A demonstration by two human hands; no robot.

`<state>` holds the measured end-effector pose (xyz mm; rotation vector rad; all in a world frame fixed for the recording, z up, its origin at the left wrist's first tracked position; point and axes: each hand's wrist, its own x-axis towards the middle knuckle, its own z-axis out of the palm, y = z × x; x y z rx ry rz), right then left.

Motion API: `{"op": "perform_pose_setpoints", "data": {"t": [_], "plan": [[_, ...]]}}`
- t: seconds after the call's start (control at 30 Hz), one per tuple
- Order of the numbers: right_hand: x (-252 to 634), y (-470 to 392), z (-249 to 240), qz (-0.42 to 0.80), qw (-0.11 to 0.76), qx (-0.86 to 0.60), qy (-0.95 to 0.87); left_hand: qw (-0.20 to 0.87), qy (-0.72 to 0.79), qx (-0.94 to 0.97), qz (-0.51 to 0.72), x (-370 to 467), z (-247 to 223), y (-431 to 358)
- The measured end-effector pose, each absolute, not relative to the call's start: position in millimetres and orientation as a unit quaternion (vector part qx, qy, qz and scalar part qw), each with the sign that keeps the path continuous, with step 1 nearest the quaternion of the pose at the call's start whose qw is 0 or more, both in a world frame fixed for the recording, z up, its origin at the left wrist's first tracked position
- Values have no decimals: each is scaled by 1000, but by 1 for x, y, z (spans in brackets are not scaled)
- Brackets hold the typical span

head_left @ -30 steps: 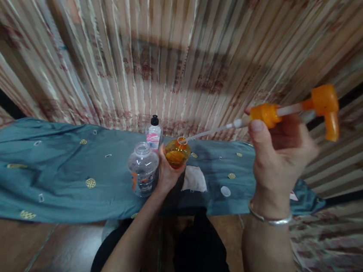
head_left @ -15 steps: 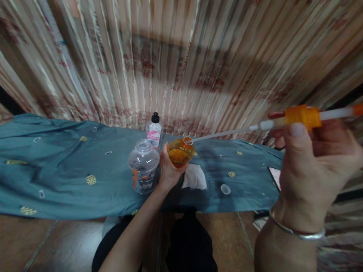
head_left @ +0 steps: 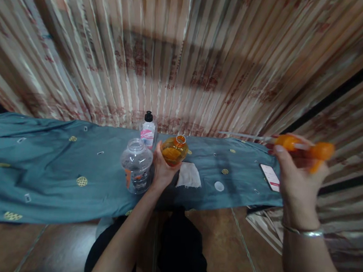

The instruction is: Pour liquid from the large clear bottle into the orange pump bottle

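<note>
My left hand point(head_left: 164, 169) is wrapped round an orange see-through bottle point(head_left: 171, 151), its open mouth tilted a little to the right. To the right and nearer the camera, my right hand point(head_left: 298, 176) grips an orange pump head point(head_left: 287, 142) by its collar. The pump's thin pale tube points left, its end free of the bottle. Close to my left hand's wrist side stands a clear wide bottle point(head_left: 136, 166) with no cap. Behind that is a small clear bottle point(head_left: 148, 132) with a black cap and pink label.
A teal patterned cloth point(head_left: 49, 156) covers the table. On it lie a white cloth point(head_left: 189, 175), a small white disc point(head_left: 219, 186) and, at the right end, a phone point(head_left: 269, 177). A pleated curtain point(head_left: 176, 57) hangs behind.
The pump's tube has come away from the orange bottle's mouth. My right hand has moved farther from the camera with the pump. The whole view has shifted slightly, showing more of the phone.
</note>
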<state>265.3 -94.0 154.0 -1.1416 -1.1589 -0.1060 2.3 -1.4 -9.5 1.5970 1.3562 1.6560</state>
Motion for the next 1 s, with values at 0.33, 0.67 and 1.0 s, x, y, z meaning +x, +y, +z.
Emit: {"op": "perform_pose_setpoints", "data": {"t": [0.33,0.67,1.0], "plan": [[286,-57,64,-143,89,-492,-854,238,497,586,594,1,-10,-4],[293,12,22,-202,-153,-357,-899,223,498,594,591,2,-10,-4],[289,49,0,-175,-151,-317,-920,209,499,607,582,3,-12,-6]]}}
